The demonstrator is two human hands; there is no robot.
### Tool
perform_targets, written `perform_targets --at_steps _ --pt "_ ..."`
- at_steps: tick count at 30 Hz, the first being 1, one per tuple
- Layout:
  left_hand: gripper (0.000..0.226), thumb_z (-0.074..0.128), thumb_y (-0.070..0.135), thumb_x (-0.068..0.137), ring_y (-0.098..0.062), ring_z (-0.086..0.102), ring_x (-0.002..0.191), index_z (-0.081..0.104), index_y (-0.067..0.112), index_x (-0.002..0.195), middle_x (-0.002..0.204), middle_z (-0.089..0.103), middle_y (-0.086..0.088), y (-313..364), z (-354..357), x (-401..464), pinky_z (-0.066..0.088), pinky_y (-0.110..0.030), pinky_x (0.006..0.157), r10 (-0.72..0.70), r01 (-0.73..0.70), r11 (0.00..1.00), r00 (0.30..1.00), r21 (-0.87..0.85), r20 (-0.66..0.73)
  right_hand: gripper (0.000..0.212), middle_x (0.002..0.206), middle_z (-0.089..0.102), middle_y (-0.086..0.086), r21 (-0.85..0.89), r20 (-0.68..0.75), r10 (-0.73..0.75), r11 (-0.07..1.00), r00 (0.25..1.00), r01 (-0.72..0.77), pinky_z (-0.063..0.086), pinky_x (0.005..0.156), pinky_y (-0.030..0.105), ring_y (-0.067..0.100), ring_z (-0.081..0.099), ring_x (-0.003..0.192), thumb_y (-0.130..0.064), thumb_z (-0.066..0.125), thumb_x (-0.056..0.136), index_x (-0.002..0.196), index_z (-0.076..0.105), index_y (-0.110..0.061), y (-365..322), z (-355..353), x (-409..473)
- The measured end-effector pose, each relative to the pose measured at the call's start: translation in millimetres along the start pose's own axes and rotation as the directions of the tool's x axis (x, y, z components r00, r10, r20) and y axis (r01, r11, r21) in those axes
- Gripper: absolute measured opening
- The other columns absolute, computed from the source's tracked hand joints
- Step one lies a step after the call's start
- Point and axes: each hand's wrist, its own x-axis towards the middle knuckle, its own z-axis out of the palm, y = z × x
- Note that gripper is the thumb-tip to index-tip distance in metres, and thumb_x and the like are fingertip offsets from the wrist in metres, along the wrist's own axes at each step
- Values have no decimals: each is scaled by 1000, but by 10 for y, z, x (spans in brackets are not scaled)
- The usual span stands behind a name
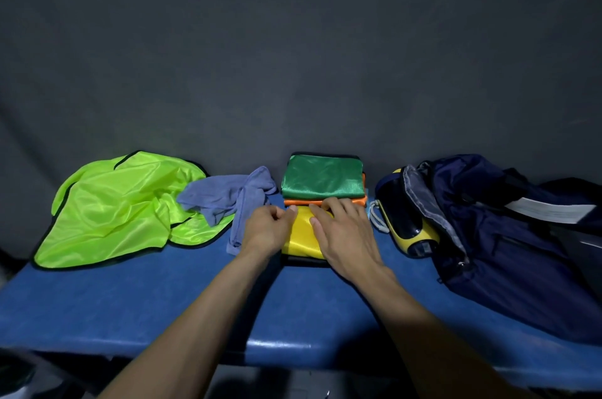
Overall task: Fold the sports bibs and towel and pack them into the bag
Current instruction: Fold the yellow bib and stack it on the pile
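Note:
A folded yellow bib (301, 237) lies on the blue table (163, 301) in front of me. My right hand (342, 232) presses flat on it with straight fingers. My left hand (268, 227) sits at its left edge, fingers curled, thumb and fingertips at the fabric. Behind it a folded green bib (322, 178) is stacked on a folded orange bib (299, 202). A crumpled lime-green bib (123, 206) lies at the left, with a grey-blue towel (228, 200) bunched over its right side. The open navy bag (508, 235) lies at the right.
A yellow and black object (407, 229) with a grey cord sits at the bag's mouth. A dark backdrop (293, 56) hangs right behind the table. The table's front edge runs across the lower part of the view.

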Motion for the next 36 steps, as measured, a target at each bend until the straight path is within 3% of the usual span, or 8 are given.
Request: perform_targets --at_steps 3,8,12,17,24,28,32,36 --pt "54 57 39 102 -16 30 51 33 19 59 51 30 5 0 -28 42 20 -32 50 -14 14 999 1000 -29 8 42 110 62 1 21 -57 53 998 997 -52 45 83 41 24 53 100 -38 37 104 120 70 -17 96 -57 -31" --pt "53 48 36 106 -17 34 53 34 14 60 55 37 0 -11 35 9 18 -34 49 103 -92 981 993 169 -58 33 114 57 9 50 -27 325 945 945 -324 48 78 42 29 52 101 -36 54 102 118 66 -10 262 -244 -90" --pt "46 45 34 105 -25 50 68 44 12 65 64 51 -2 8 78 17 27 -35 54 85 -65 977 992 204 -94 38 117 63 9 247 207 567 758 797 -604 42 76 37 31 60 105 -43 51 103 123 57 -12 269 -321 -97" --pt "43 40 47 104 -31 56 82 44 19 72 78 59 -5 20 205 62 35 -37 65 73 -44 966 992 256 -107 37 100 67 5 339 315 749 485 583 -806 41 71 36 30 61 90 -52 45 103 102 58 -18 196 -290 33" --pt "34 40 37 105 -28 52 75 45 15 79 70 52 1 -62 225 32 33 -35 59 156 -95 944 972 315 -174 20 106 68 7 337 284 773 473 567 -814 41 70 34 33 65 98 -36 50 103 110 57 -18 176 -203 84" --pt "35 43 43 103 -28 53 78 44 19 78 72 55 2 -77 194 97 36 -35 64 135 -78 929 982 361 -134 17 93 65 0 387 308 776 426 550 -818 40 67 33 26 59 82 -35 54 99 98 58 -18 225 -216 89" --pt "35 40 47 104 -28 57 83 50 19 85 82 60 -1 -81 198 116 39 -35 67 109 -58 931 987 361 -122 15 85 66 -2 548 389 785 224 482 -806 40 59 30 18 59 73 -29 61 95 83 61 -20 274 -212 124" --pt "37 39 48 105 -28 57 83 50 20 85 82 61 -1 -97 206 103 40 -35 67 104 -53 934 986 353 -128 15 79 60 -2 703 490 762 -59 423 -709 40 60 28 18 56 81 -12 68 93 81 65 -5 297 -291 184"
